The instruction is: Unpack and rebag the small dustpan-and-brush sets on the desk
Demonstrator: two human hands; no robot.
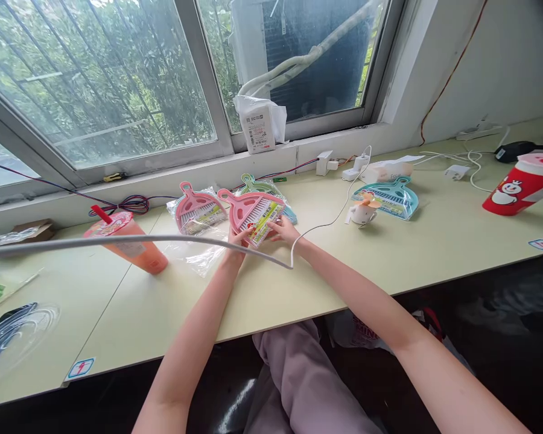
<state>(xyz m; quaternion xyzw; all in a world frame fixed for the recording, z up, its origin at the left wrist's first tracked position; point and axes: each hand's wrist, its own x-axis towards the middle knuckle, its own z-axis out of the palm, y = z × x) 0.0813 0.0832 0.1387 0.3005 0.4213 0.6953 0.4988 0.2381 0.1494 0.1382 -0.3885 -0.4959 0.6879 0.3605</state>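
Between my two hands is a pink mini dustpan and brush set [248,211] with a yellow-green label, tilted up off the table. My left hand [239,241] grips its lower left corner, fingers closed. At its lower right side, my right hand [284,231] holds the edge with thumb and fingers. Just left lies another pink dustpan set [198,208] in clear plastic wrapping. A green dustpan set [259,185] is partly hidden behind the held one. Clear plastic film [203,258] lies beside my left hand.
A cup of orange drink [138,247] stands left; a red cup [520,184] stands far right. A blue dustpan set [391,199] and a small white figure [362,212] are to the right. A white cable [326,225] crosses over my arms. The table's front edge [294,321] is near me.
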